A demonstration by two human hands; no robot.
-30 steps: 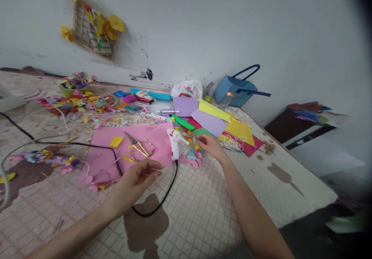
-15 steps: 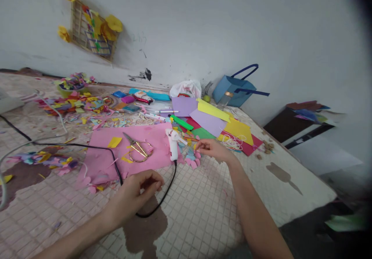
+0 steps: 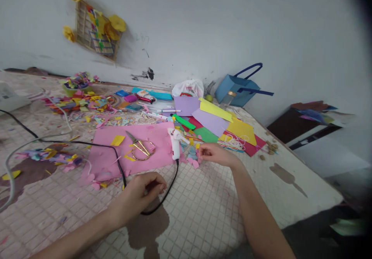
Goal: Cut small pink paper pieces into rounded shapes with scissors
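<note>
Right hand at the petals, fingers bunched, any hold too small to tell; left hand loosely curled above the table, contents unclear; glue gun between scissors and petals

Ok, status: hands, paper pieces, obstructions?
Left fingers curled, nothing visible held. Right fingers by pink and blue paper pieces. Glue gun close by; black cord loops near left hand.
</note>
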